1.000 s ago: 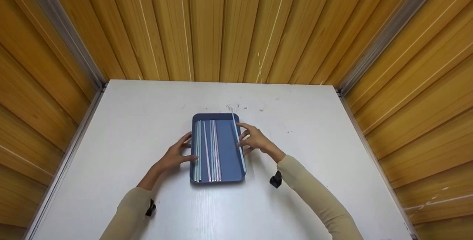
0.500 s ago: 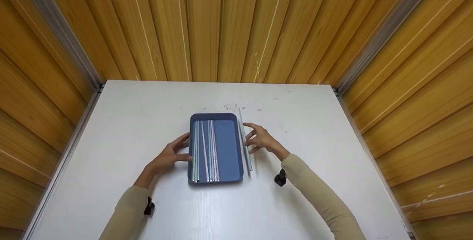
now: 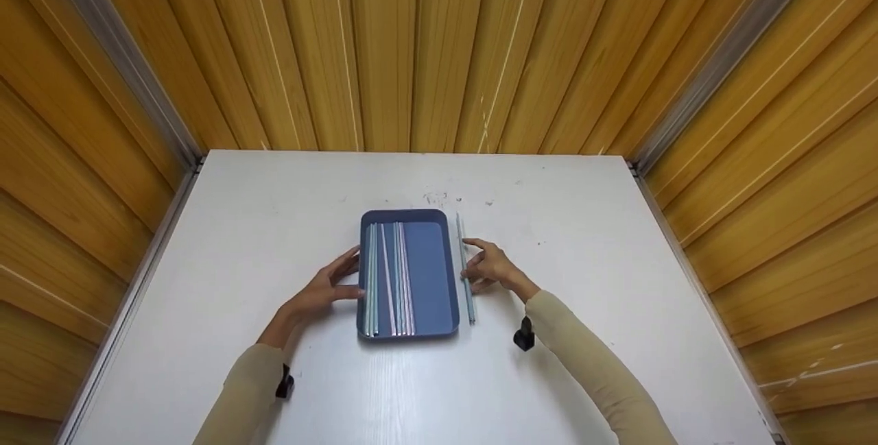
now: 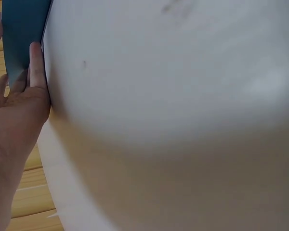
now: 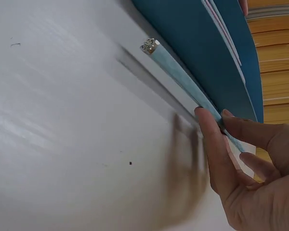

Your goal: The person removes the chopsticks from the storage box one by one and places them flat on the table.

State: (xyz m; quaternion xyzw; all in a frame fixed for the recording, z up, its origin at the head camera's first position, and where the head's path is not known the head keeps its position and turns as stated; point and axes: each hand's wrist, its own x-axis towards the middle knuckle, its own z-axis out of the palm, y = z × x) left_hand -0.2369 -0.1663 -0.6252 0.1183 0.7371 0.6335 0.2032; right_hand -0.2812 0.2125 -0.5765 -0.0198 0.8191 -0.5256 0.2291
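Observation:
A blue tray [image 3: 432,280] lies lengthwise on the table, with several thin pale-blue and pinkish sticks [image 3: 401,280] in its left half. My left hand [image 3: 326,292] rests against the tray's left side, thumb tip at the rim and fingers farther up. In the left wrist view the fingers [image 4: 37,65] lie straight along the tray. Just right of the tray, my right hand [image 3: 490,267] pinches a light-blue stick [image 3: 470,304] between thumb and fingers. That stick's near end looks silvery and glittery in the right wrist view, where its shadow falls beside it on the table.
The white table [image 3: 288,205] has small dark marks [image 3: 435,198] beyond the tray. Yellow wood-look panels [image 3: 384,54] stand behind and at both sides, with metal rails at the corners. A black device [image 3: 524,335] sits on the right sleeve.
My right hand has carried the light-blue stick from over the tray's right rim out to the right, beside the tray, and lower. My left hand has stayed at the tray's left side.

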